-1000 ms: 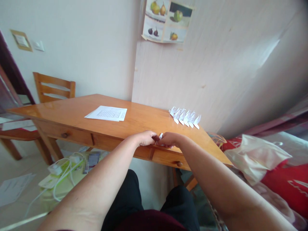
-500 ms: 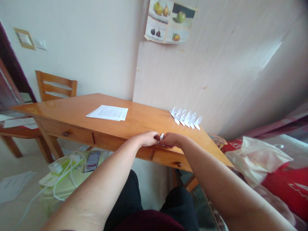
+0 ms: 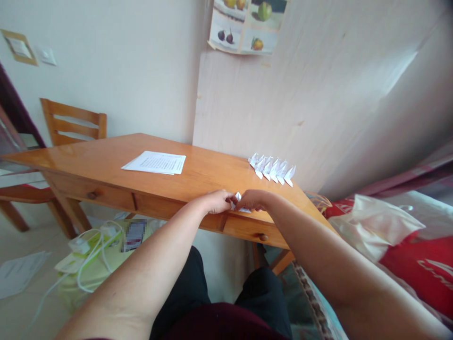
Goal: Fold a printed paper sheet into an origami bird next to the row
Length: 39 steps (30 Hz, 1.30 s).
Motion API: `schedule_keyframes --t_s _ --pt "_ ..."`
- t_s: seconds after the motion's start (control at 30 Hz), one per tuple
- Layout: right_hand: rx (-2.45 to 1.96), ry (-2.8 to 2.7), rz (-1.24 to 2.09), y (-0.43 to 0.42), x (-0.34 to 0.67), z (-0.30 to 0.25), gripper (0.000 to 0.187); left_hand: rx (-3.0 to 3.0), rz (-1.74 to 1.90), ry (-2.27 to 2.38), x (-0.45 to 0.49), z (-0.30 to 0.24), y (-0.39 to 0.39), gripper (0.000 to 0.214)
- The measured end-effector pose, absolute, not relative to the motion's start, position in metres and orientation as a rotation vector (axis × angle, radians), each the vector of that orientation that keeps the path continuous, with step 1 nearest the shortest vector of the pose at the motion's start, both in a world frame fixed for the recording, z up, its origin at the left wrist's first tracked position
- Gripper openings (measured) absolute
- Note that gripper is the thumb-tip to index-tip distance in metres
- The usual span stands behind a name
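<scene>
A small folded piece of white paper [image 3: 238, 196] lies between my hands at the front edge of the wooden desk [image 3: 208, 174]. From its left side my left hand [image 3: 220, 201] pinches it, fingers closed. My right hand [image 3: 253, 200] grips it from the right with bent fingers. One peak of the paper sticks up between the fingertips, and a flat white corner shows under my right hand; the rest is hidden. Further back on the right, several folded paper figures [image 3: 272, 168] with pointed wings stand close together in a row.
A stack of printed sheets [image 3: 155, 162] lies on the desk's left half. A wooden chair [image 3: 74, 123] stands at the far left. Below the desk, a stool with white cables [image 3: 102, 255] and a phone [image 3: 134, 235] sits left. Bags [image 3: 375, 226] lie at the right.
The view has shifted slightly. Both hands stay on the folded paper at the desk edge; more of its peak and a flat corner under my right hand now show.
</scene>
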State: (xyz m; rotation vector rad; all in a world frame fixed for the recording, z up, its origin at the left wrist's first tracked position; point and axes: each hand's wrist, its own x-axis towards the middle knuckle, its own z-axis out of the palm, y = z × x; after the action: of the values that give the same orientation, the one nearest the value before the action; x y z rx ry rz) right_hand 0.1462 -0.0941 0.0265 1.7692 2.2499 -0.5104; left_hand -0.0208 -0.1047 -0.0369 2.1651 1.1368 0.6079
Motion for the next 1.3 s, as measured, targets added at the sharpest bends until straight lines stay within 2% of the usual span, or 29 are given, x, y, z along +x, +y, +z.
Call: schedule_keyframes --t_s 0.47,0.7,1.3 --pt "1.714 2.228 -0.593 -0.092 0.165 0.026 0.026 2.253 0.518 1.099 -0.025 -0.036 -0.104 0.035" --pt "1.758 2.23 -0.756 -0.088 0.178 0.019 0.017 2.277 0.486 1.145 -0.026 -0.034 -0.103 0.043" --pt "1.652 2.306 -1.016 -0.081 0.197 0.01 0.006 2.312 0.432 1.14 -0.027 -0.028 -0.106 0.043"
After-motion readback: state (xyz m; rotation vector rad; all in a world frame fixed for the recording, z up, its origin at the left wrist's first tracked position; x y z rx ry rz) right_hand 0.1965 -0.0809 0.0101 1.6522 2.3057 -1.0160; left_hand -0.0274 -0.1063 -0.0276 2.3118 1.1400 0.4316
